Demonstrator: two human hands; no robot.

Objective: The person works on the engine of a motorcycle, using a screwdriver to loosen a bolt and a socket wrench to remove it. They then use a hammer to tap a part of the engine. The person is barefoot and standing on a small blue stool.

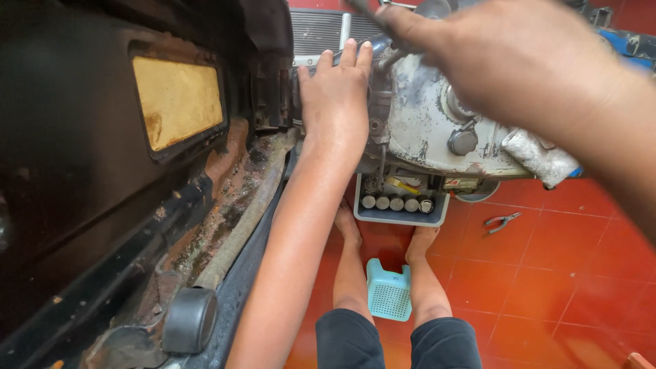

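Observation:
My left hand (335, 96) lies flat, fingers together, against the left side of a worn grey engine casing (427, 133). Close to the camera and blurred, my right hand (506, 51) is closed on a thin dark tool (365, 14) whose handle pokes out at the top, above the casing. A dirty white rag (540, 157) hangs at the casing's right side. The tool's tip is hidden behind the hand.
A rusty, dark vehicle body panel (102, 171) with a yellowed rectangular lens fills the left. Below the engine sit a grey tray (401, 217) of sockets, pliers (502, 221) on the red tile floor, and a small teal basket (389, 290) between my legs.

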